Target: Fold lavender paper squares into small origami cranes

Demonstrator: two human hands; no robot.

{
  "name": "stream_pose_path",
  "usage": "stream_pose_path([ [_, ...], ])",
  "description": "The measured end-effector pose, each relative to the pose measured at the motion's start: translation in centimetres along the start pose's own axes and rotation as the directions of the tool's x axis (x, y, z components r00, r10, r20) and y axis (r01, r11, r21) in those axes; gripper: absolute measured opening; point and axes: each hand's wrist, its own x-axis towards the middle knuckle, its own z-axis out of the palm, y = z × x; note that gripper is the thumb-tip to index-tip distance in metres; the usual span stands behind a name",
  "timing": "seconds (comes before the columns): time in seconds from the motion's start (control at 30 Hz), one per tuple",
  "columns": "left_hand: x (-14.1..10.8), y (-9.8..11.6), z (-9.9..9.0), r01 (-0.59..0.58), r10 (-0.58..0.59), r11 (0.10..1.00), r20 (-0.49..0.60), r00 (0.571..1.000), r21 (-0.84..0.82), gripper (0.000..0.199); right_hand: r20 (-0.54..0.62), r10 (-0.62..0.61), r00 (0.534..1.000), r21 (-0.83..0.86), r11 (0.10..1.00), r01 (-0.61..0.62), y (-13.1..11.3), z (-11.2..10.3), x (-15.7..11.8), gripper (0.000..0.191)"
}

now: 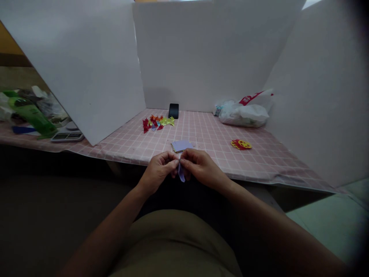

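Close to the table's front edge, both hands meet over a small folded piece of purple paper (181, 174). My left hand (160, 169) pinches it from the left between thumb and fingers. From the other side my right hand (201, 166) pinches it too, and the paper's narrow end hangs down between the hands. Fingertips cover its upper part. Just beyond the hands lies a stack of square paper (181, 145), purple on top. Farther back on the left is a pile of small folded paper figures (155, 123) in red, orange, yellow and blue.
Red and yellow cut-out shapes (241, 144) lie at the right on the checked tablecloth (207, 132). A phone (173, 110) and a white plastic bag (245, 113) are at the back. White boards (201, 54) enclose the table. Outside, left, are a green bottle (33, 115) and a scale (67, 136).
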Motion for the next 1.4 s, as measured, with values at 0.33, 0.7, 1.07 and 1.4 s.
stream_pose_path([
  [0.33, -0.01, -0.12, -0.22, 0.002, -0.002, 1.0, 0.031, 1.0, -0.002, 0.014, 0.009, -0.003, 1.0, -0.02, 1.0, 0.003, 0.27, -0.04, 0.1, 0.014],
  [0.7, -0.02, 0.2, 0.01, 0.01, -0.01, 1.0, 0.022, 1.0, 0.002, 0.017, 0.05, 0.018, 0.999, 0.041, 0.999, -0.02, -0.03, -0.1, 0.07, 0.016],
  [1.07, -0.22, 0.55, 0.05, 0.019, -0.021, 0.998, 0.038, 0.999, 0.053, 0.014, 0.071, 0.016, 0.997, 0.034, 0.999, -0.019, -0.16, -0.29, 0.09, 0.025],
  [1.4, -0.4, 0.61, -0.17, 0.022, -0.022, 1.0, 0.024, 0.999, -0.012, 0.015, 0.134, 0.048, 0.99, 0.213, 0.974, -0.076, -0.42, -0.42, 0.0, 0.013],
])
